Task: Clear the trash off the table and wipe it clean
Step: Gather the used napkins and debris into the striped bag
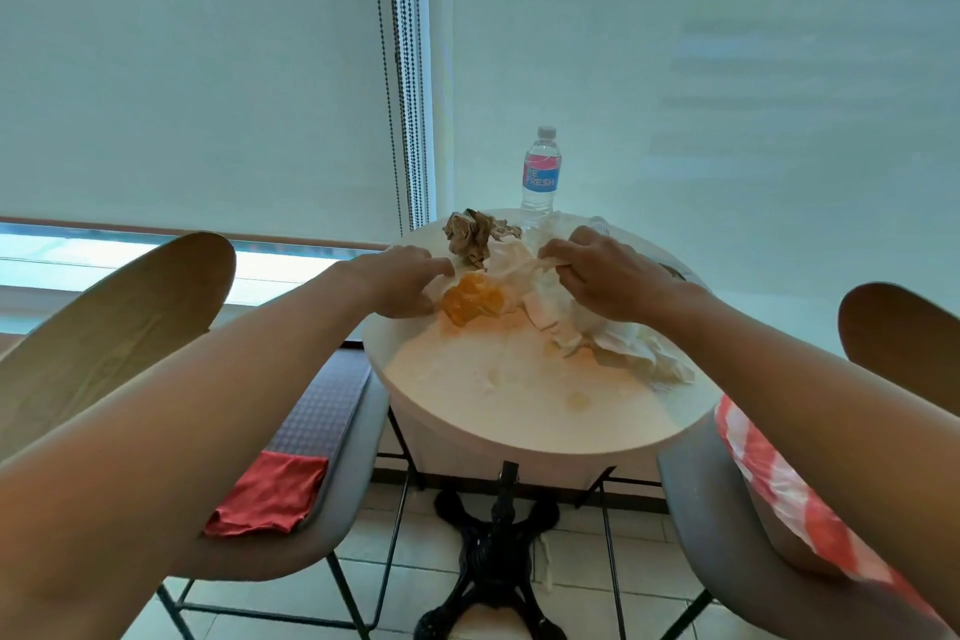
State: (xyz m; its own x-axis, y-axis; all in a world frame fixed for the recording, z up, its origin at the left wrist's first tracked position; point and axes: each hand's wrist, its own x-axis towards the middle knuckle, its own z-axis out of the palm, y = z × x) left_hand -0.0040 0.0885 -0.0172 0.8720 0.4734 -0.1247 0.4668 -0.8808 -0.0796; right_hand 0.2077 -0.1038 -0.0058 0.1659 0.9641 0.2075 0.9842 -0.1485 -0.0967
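A small round white table point(519, 411) carries trash. My left hand point(400, 283) rests beside a crumpled orange wrapper point(472, 299), fingers spread and touching its left edge. My right hand point(608, 276) is closed on a white plastic bag point(524, 260) that lies among crumpled white paper point(639, 353) on the table's right side. A crumpled brown paper wad point(472, 234) sits at the far edge, just beyond both hands. An upright water bottle point(540, 174) with a blue and pink label stands behind it. Orange smears and crumbs mark the tabletop.
A chair point(332, 431) at the left holds a red cloth point(270, 496). Another chair point(711, 509) at the right holds a red-and-white striped cloth point(779, 489). The table's black iron base point(498, 546) stands on a tiled floor. Window blinds hang directly behind the table.
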